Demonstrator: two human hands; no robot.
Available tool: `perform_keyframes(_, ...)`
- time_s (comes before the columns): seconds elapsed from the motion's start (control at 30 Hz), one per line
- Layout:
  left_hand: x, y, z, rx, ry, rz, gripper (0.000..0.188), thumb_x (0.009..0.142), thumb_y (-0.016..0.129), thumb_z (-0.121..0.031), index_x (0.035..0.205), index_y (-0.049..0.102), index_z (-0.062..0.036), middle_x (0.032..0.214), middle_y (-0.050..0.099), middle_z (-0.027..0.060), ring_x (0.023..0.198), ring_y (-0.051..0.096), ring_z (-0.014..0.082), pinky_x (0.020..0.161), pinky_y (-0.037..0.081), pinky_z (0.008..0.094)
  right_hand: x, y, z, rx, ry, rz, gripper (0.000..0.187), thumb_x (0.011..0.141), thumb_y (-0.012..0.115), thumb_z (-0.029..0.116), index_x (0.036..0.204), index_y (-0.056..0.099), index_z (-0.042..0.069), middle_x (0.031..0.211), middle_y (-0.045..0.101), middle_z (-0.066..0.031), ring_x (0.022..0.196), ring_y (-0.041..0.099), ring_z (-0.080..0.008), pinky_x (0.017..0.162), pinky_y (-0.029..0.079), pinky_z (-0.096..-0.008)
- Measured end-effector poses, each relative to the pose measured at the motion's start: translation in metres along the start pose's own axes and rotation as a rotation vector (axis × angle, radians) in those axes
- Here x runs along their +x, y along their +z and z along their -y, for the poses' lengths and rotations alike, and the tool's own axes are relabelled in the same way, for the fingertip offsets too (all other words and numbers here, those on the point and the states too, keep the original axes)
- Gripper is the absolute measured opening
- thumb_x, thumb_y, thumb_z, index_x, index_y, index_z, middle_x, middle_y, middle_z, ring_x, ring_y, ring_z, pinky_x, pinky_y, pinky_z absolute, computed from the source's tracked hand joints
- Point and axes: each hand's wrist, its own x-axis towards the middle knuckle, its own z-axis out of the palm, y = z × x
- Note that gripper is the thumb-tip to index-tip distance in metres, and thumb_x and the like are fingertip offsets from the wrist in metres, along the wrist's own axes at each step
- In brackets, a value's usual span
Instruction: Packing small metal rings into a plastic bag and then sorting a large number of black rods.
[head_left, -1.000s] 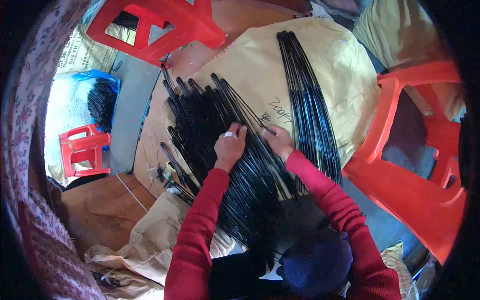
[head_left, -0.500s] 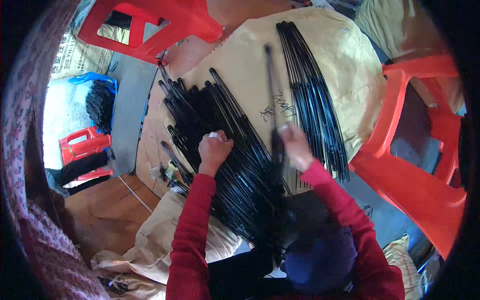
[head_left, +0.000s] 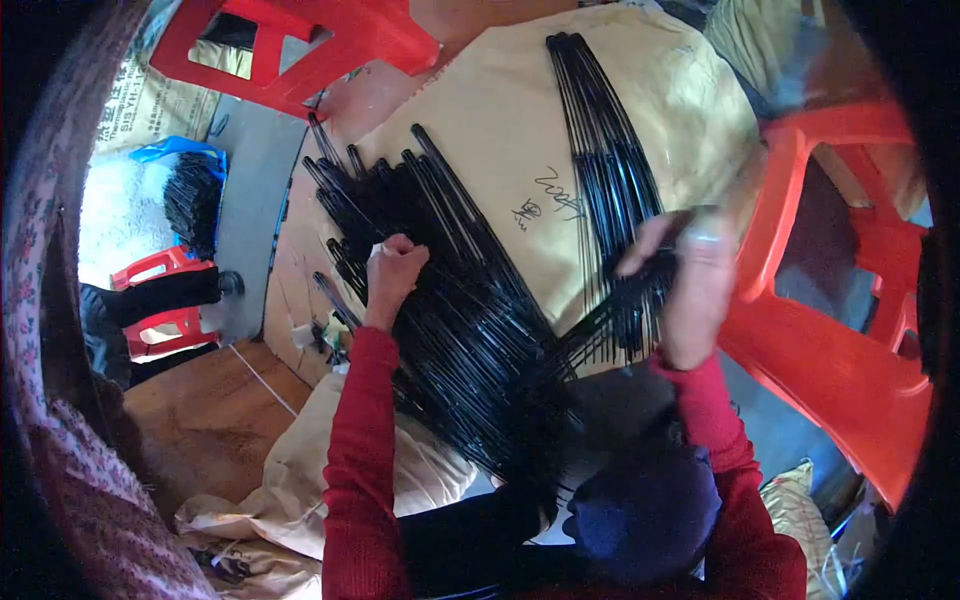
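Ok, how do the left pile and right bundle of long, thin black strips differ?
The left pile of thin black strips is wider than the right bundle of thin black strips. The left pile's far ends are staggered; the right bundle's lie close together. Both look glossy.

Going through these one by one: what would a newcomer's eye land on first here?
Probably the big heap of thin black rods at the centre, with the left hand at its upper part. The bright red chair at the right edge also stands out. Then comes the blurred right hand, over the narrower black bundle on tan paper.
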Motion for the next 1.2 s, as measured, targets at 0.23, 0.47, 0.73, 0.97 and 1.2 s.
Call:
perform_keyframes(0.23, 0.0, 0.039, -0.02, 0.439, 0.328, -0.374, 0.021, 0.076, 0.064, -0.027, 0.07, 0.06, -0.0074, 0.067, 0.061, 0.0174, 0.064, 0.061, 0.0392, 0.059, 0.049, 0.047, -0.047, 0.05, -0.082, 0.154, 0.597, 0.255, 0.035, 0.103, 0.039, 0.038, 0.096, 0.051, 0.005, 0.078, 0.061, -0.0075, 0.069, 0.061, -0.0157, 0.064, 0.05, -0.029)
perform_keyframes(0.47, 0.002, 0.028, -0.018, 0.633, 0.331, -0.451, 0.009, 0.077, 0.06, -0.02, 0.075, 0.054, -0.0132, 0.068, 0.06, 0.0144, 0.065, 0.062, 0.0374, 0.057, 0.051, 0.0489, -0.05, 0.009, -0.09, 0.362, 0.724, 0.223, 0.044, 0.101, 0.038, 0.049, 0.101, 0.054, 0.008, 0.071, 0.053, 0.0007, 0.057, 0.047, -0.0087, 0.053, 0.038, -0.0224)
perform_keyframes(0.73, -0.026, 0.043, 0.011, 0.578, 0.233, -0.309, 0.012, 0.077, 0.056, -0.022, 0.076, 0.055, -0.0102, 0.071, 0.062, 0.0173, 0.073, 0.061, 0.0402, 0.063, 0.05, 0.0512, 0.036, 0.056, -0.118, 0.146, 0.886, 0.281, 0.04, 0.093, 0.055, 0.048, 0.1, 0.053, 0.009, 0.075, 0.047, 0.0024, 0.056, 0.043, -0.0075, 0.048, 0.038, -0.023)
perform_keyframes(0.97, -0.035, 0.045, 0.02, 0.512, 0.159, -0.331, 0.014, 0.077, 0.058, -0.024, 0.075, 0.054, -0.0111, 0.07, 0.061, 0.0165, 0.069, 0.061, 0.0412, 0.06, 0.048, 0.0511, 0.029, 0.104, -0.21, -1.197, 0.033, 0.431, 0.03, 0.076, 0.07, 0.026, 0.087, 0.063, 0.0, 0.092, 0.066, -0.0215, 0.088, 0.066, -0.0361, 0.078, 0.053, -0.0453)
perform_keyframes(1.2, -0.032, 0.039, 0.027, 0.509, 0.183, -0.279, 0.013, 0.077, 0.06, -0.025, 0.075, 0.054, -0.0132, 0.069, 0.061, 0.0163, 0.066, 0.061, 0.0399, 0.057, 0.05, 0.0508, 0.05, 0.082, -0.177, -1.255, 0.123, 0.504, 0.029, 0.075, 0.061, 0.025, 0.092, 0.063, 0.002, 0.088, 0.066, -0.0197, 0.083, 0.066, -0.038, 0.071, 0.053, -0.0487)
